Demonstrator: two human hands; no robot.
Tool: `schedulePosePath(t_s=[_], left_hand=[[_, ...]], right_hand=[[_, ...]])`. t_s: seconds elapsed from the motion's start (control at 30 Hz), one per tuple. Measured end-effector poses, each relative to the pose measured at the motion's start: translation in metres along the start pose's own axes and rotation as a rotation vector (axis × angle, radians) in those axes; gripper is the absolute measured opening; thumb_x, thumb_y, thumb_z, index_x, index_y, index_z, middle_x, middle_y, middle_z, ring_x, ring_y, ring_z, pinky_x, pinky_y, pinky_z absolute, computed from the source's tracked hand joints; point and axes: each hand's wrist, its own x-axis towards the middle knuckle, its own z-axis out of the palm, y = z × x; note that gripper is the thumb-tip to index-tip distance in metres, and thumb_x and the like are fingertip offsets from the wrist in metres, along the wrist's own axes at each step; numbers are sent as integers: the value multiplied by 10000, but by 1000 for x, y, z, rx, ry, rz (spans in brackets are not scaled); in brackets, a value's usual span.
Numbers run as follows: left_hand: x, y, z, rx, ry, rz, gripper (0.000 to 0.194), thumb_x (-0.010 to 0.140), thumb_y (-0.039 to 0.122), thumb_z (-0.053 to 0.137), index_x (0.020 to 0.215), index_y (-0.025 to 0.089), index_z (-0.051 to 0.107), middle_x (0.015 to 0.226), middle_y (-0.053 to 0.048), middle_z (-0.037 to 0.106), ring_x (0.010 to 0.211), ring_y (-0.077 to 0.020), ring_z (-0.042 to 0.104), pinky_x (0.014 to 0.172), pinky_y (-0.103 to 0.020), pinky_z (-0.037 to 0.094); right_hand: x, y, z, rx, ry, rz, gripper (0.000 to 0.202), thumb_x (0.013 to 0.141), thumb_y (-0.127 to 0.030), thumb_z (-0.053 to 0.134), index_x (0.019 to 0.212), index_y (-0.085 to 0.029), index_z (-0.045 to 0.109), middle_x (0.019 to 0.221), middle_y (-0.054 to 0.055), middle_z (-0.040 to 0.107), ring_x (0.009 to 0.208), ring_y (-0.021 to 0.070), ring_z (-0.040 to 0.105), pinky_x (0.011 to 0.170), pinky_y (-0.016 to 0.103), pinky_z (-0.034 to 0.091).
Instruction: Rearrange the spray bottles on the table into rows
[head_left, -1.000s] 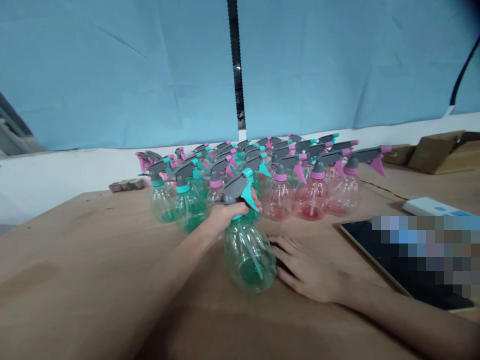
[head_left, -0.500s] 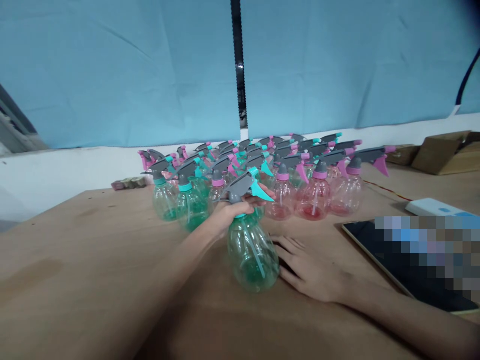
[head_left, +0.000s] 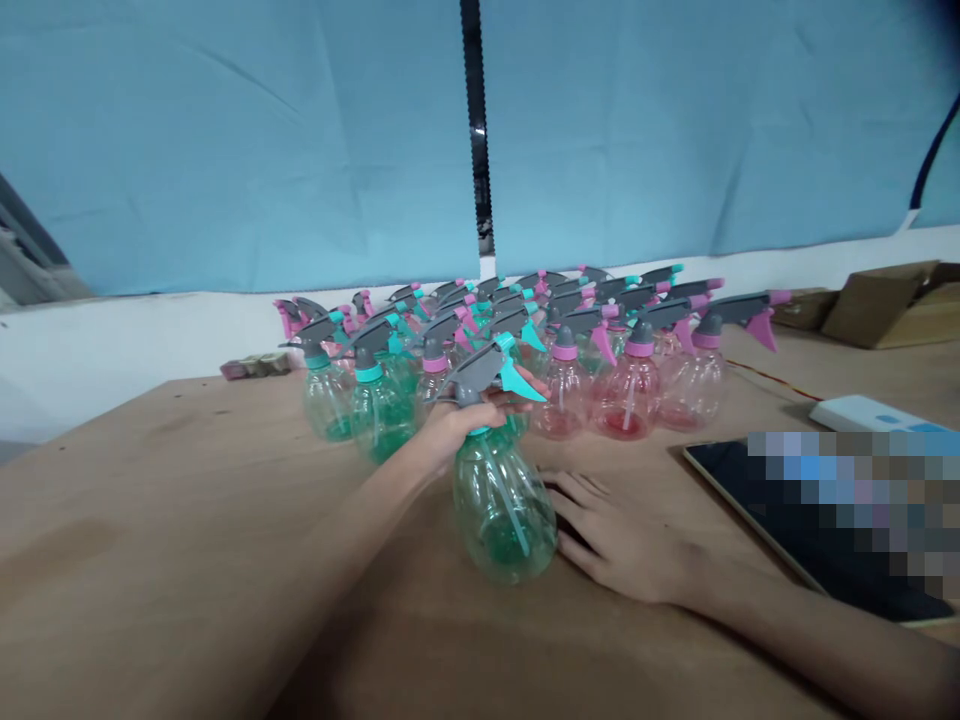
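A clear green spray bottle [head_left: 504, 510] with a grey sprayer head and turquoise trigger stands slightly tilted at the front of the wooden table [head_left: 187, 480]. My left hand [head_left: 469, 415] is closed around its neck, just under the sprayer head. Beside the bottle's lower right side, my right hand [head_left: 607, 535] lies on the table with its fingers spread. Its fingertips reach close to the bottle and are partly hidden behind it; whether they touch it I cannot tell. Right behind stand a green spray bottle [head_left: 382, 415] and a pink spray bottle [head_left: 626, 398].
Several more green and pink spray bottles fill the table's back. A tablet [head_left: 795, 530] lies at the right, with a white power strip [head_left: 874, 413] and a cardboard box [head_left: 889, 308] beyond. Small bundles [head_left: 259, 366] lie at the back left, before a blue wall covering [head_left: 262, 150].
Almost nothing differs. The whole view has shifted very slightly; both hands and the held spray bottle keep their places.
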Motion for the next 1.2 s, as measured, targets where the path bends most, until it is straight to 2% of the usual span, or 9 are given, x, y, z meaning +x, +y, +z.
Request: schedulePosePath(t_s=[0.1,0.17,0.27,0.37,0.53,0.67,0.83,0.9,1.2], left_hand=[[1,1,0,21,12,2,98,567,177,570,637,174,638,817,-60,668,885,-256,616,787,-409,461],[1,1,0,58,66,-3,199,555,175,565,730,165,660,780,-57,667,822,-241,627,770,-396,464],[0,2,0,98,130,-5,220,533,174,558,730,155,654,707,-51,656,772,-235,625,687,-354,467],[-1,2,0,105,102,-22,215,535,168,558,729,161,650,718,-50,654,783,-237,616,649,-339,457],[0,1,2,61,63,-56,93,532,168,598,620,191,615,715,-25,643,824,-237,604,768,-400,449],[0,2,4,20,-24,-32,161,577,185,592,721,218,654,748,-27,655,900,-246,601,775,-402,455],[-2,6,6,20,-58,-27,42,580,190,576,547,201,599,766,-32,667,911,-255,605,770,-392,454],[-2,5,5,16,-73,-22,45,579,188,567,566,201,608,783,-35,668,900,-248,610,760,-382,452],[2,-10,-4,49,12,-47,172,564,220,574,717,204,650,750,-28,644,699,-193,585,689,-348,430]], right_hand=[[0,1,0,-2,5,-5,368,865,-204,419,1229,-164,460,1269,126,459,1158,231,429,982,423,359],[0,1,1,-4,1,-7,372,865,-204,419,1233,-162,456,1271,127,456,1161,233,425,984,425,356],[0,2,1,2,0,-13,379,868,-204,414,1244,-170,444,1273,122,453,1167,232,417,987,433,352],[0,3,1,3,-10,-12,381,871,-208,411,1249,-170,436,1276,123,447,1167,232,415,987,434,352],[0,2,0,14,-5,-13,377,870,-206,409,1246,-194,442,1272,115,454,1164,238,422,979,446,357],[0,1,-1,16,-4,-16,404,867,-200,413,1272,-203,418,1266,112,457,1161,237,425,973,445,363],[1,1,-1,8,-15,-15,385,868,-198,418,1251,-174,440,1270,120,451,1165,233,416,989,430,350],[1,1,-1,3,-21,-14,379,868,-200,419,1244,-168,446,1271,120,449,1166,229,414,992,424,348],[0,2,0,13,-3,-18,377,868,-211,409,1243,-186,445,1270,119,454,1159,236,424,980,440,357]])
